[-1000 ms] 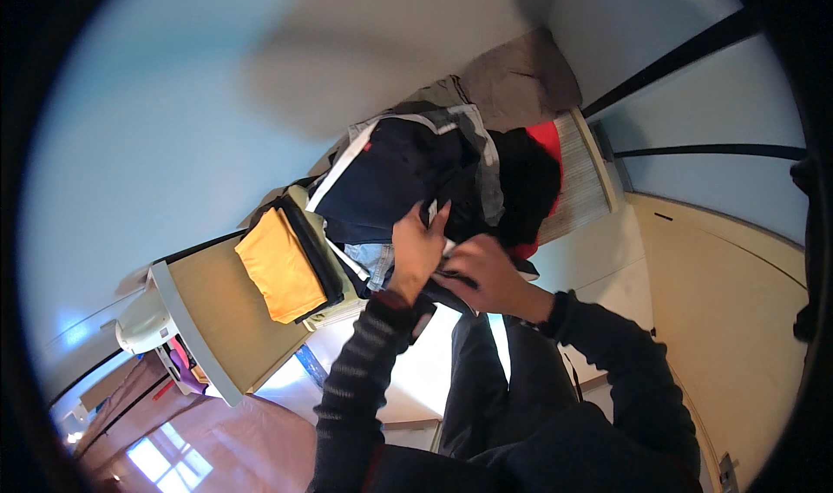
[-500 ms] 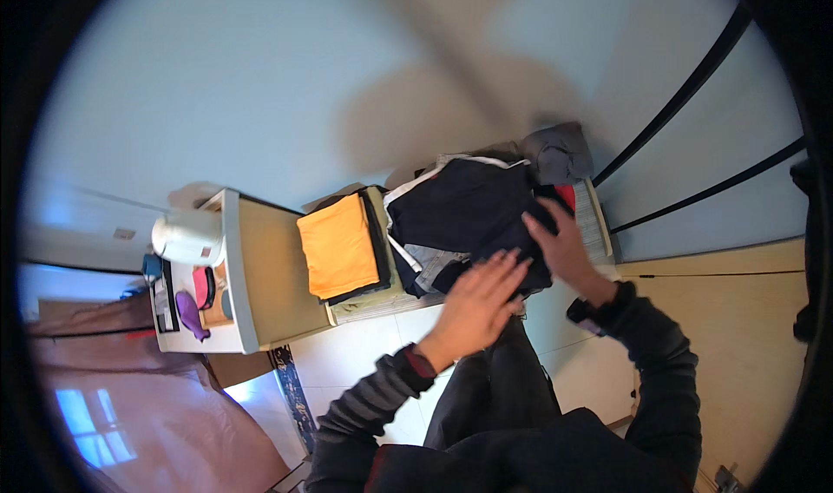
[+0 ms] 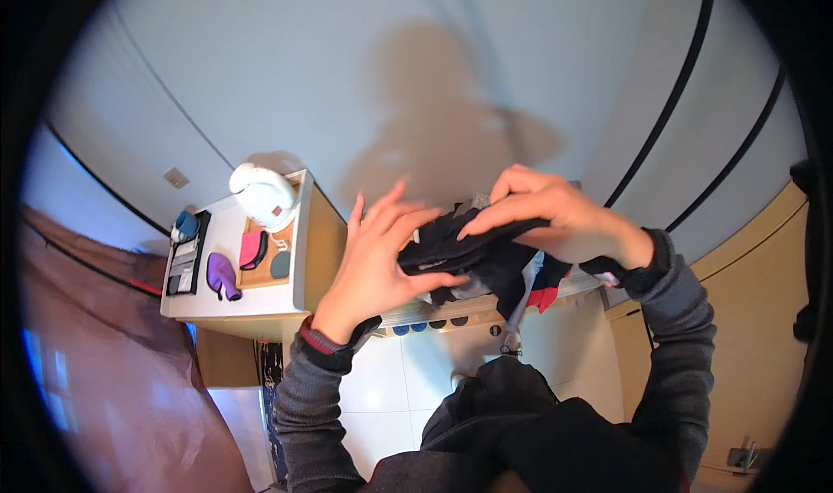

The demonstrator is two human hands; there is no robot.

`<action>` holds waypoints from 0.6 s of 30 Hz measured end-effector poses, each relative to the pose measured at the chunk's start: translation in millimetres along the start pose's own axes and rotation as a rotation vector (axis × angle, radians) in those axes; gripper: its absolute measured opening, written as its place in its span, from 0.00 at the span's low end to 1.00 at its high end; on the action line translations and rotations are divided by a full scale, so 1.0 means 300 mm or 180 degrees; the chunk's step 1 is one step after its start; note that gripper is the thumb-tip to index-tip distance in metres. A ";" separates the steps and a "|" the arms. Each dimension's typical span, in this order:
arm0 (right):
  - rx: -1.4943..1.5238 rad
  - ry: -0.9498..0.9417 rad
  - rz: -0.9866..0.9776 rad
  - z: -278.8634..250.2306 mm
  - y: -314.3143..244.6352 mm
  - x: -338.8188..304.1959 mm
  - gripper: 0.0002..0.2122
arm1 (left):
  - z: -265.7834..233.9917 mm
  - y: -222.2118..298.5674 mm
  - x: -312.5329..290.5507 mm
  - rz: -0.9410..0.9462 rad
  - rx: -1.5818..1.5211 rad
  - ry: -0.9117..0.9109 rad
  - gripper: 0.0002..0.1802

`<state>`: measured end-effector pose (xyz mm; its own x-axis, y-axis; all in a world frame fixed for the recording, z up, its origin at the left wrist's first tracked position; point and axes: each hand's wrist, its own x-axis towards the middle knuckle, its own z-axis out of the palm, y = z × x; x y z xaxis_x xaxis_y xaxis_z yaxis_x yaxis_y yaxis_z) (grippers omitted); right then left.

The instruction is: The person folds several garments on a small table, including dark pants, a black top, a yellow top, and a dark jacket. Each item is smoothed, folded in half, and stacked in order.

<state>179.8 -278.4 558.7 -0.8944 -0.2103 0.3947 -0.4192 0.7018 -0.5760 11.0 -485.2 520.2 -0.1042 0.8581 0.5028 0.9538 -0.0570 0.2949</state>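
A black folded garment point(image 3: 468, 252) is lifted off the clothes on the low bench, between my two hands. My right hand point(image 3: 560, 215) grips its far right part, fingers curled over the top. At its left end, my left hand point(image 3: 371, 254) has its fingers spread and thumb apart, with the cloth's edge in the gap between them; it does not close on it. Other dark and grey clothes lie beneath, mostly hidden by the garment and my hands. A red cloth point(image 3: 543, 299) sticks out at the right of the pile.
Left of the bench stands a cabinet point(image 3: 195, 305) with a white kettle point(image 3: 263, 200), a pink and black pouch point(image 3: 252, 250), a purple item point(image 3: 222, 276) and a blue cup point(image 3: 186, 225). Beyond the bench is a pale wall point(image 3: 330, 68); a brownish curtain point(image 3: 113, 345) hangs at far left.
The dark garment, earlier lying spread under both hands, is now folded and raised. My left hand has moved left and up, my right hand up. The view has tilted upward.
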 end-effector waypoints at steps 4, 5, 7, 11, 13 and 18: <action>0.0558 0.0298 -0.0193 -0.041 -0.116 0.100 0.15 | -0.205 0.030 -0.140 -0.0804 -0.0685 -0.0247 0.11; 0.0648 0.0197 -0.0122 -0.042 -0.145 0.119 0.12 | -0.265 0.049 -0.180 -0.0968 -0.1005 -0.0077 0.11; 0.0753 -0.0349 0.0324 -0.058 -0.203 0.135 0.11 | -0.358 0.091 -0.247 -0.1110 -0.1782 0.0318 0.11; 0.0779 -0.1355 0.0302 -0.058 -0.210 0.195 0.13 | -0.430 0.121 -0.315 -0.1132 -0.1960 0.1109 0.15; 0.0476 -0.1314 0.0160 -0.007 -0.146 0.240 0.17 | -0.397 0.066 -0.293 -0.1309 -0.0943 0.1249 0.12; -0.0285 0.0202 0.0964 0.170 0.001 0.376 0.21 | -0.298 -0.008 -0.261 -0.1623 -0.0015 0.1543 0.12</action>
<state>70.9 -336.6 566.4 -0.9637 0.0582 0.2604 -0.1174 0.7837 -0.6099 -8.3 -597.7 552.7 -0.6529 0.4543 0.6060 0.7515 0.2889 0.5931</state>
